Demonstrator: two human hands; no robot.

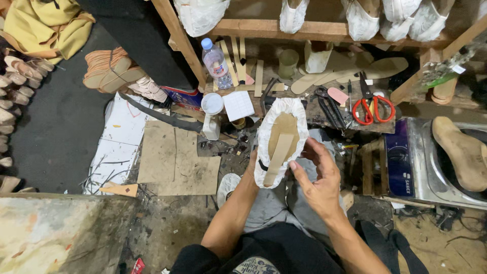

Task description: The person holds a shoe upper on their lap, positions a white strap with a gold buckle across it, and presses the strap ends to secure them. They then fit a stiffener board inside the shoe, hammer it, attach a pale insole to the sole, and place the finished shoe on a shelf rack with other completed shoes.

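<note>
Your left hand (252, 163) grips the white-wrapped shoe last (280, 139) from behind, sole up above your lap. A tan strip (278, 158) lies on the sole. Your right hand (317, 175), fingers spread, touches the last's right edge. Red scissors (373, 107) lie on the tabletop (350, 122).

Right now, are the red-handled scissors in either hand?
No: the red-handled scissors lie on the bench, while both hands are at the white shoe form.
</note>
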